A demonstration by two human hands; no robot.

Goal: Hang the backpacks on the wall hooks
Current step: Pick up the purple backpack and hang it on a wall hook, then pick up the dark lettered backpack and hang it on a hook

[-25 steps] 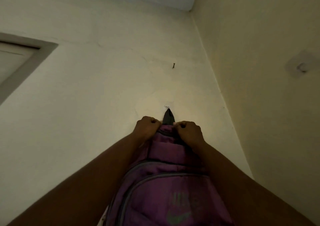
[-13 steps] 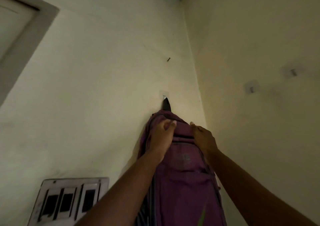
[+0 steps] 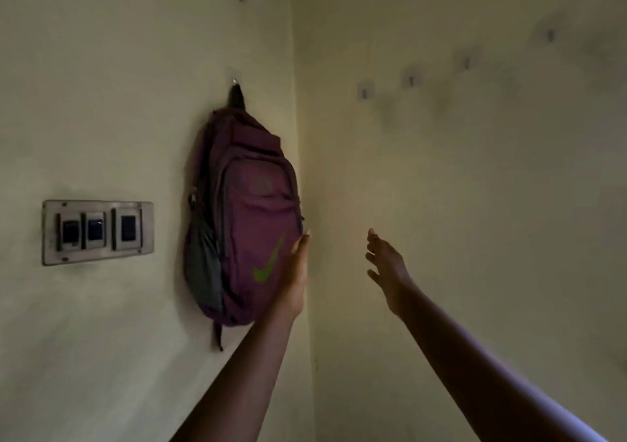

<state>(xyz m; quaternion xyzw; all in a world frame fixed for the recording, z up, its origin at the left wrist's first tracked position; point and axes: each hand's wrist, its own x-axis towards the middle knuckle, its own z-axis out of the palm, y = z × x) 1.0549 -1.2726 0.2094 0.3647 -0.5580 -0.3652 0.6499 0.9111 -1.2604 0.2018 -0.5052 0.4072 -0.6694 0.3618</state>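
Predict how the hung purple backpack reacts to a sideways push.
Probably swings: the purple backpack hangs by one top loop from a single wall hook, so it should pivot there. Likely soft, not stiff: the fabric bulges and a strap dangles below. Seems moderately filled, judging by its rounded front; weight unclear.

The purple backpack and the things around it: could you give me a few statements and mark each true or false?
The backpack hangs from a hook. True.
The right hand grips the backpack. False: it is open and apart from it.
A switch panel is left of the backpack. True.
The hooks on the right-hand wall hold bags. False: they are bare.
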